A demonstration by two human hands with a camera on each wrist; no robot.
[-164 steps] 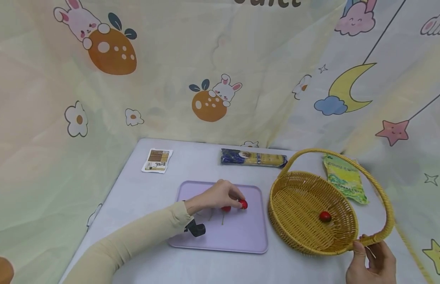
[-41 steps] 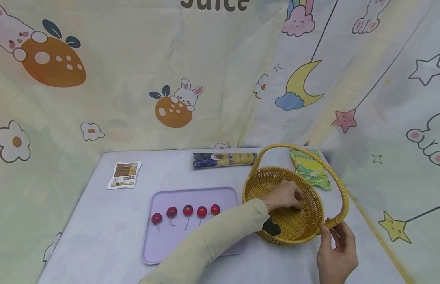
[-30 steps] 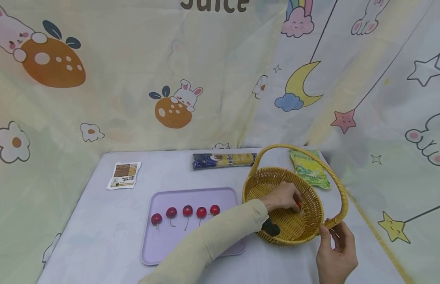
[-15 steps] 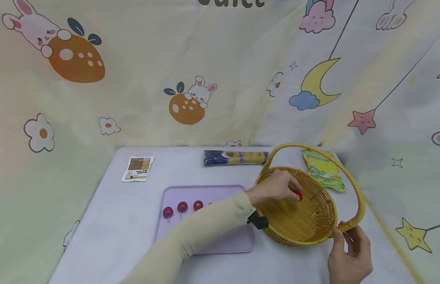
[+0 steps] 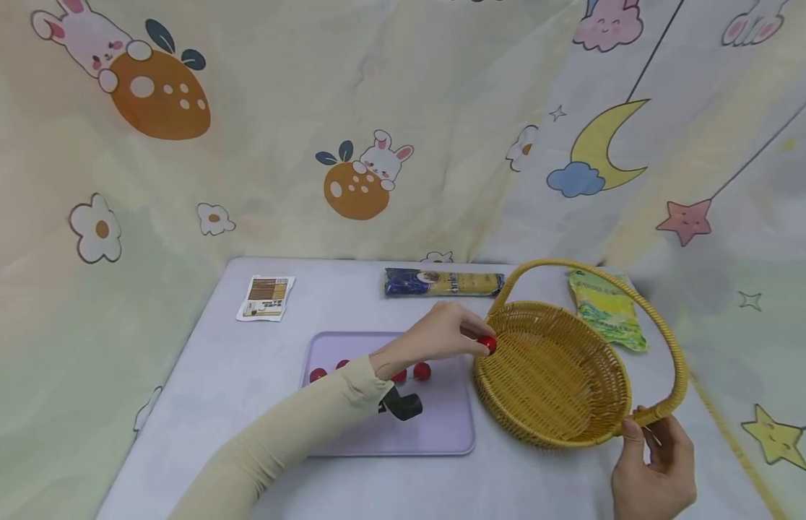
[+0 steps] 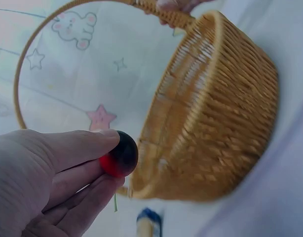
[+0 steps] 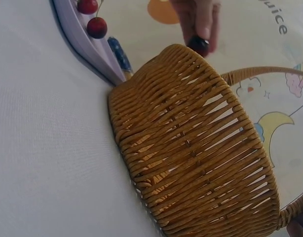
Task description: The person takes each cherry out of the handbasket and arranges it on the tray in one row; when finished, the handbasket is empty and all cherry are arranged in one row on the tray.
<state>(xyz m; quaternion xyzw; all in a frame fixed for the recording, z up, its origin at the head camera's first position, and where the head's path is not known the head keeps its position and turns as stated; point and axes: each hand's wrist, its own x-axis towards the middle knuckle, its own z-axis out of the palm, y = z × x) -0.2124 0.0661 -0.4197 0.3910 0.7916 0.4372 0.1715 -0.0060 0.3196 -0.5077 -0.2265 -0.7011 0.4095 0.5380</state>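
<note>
My left hand (image 5: 445,334) pinches a red cherry (image 5: 487,345) between thumb and fingers, just over the left rim of the wicker basket (image 5: 546,393). In the left wrist view the cherry (image 6: 123,157) looks dark and shiny, its green stem hanging below. My right hand (image 5: 655,466) grips the basket where the handle joins the rim, at the near right. Several more cherries (image 5: 422,371) lie in a row on the lilac tray (image 5: 435,430), partly hidden behind my left forearm. No cherry shows inside the basket.
Behind the tray lies a long blue and yellow packet (image 5: 444,282). A green and yellow bag (image 5: 607,309) rests behind the basket, and a small white and brown sachet (image 5: 266,298) at the back left. A printed curtain (image 5: 273,130) encloses the table.
My left hand reached into the basket, picked up the cherry lying there and lifted it out leftward toward the tray. My right hand keeps its hold on the basket. The head view shifted.
</note>
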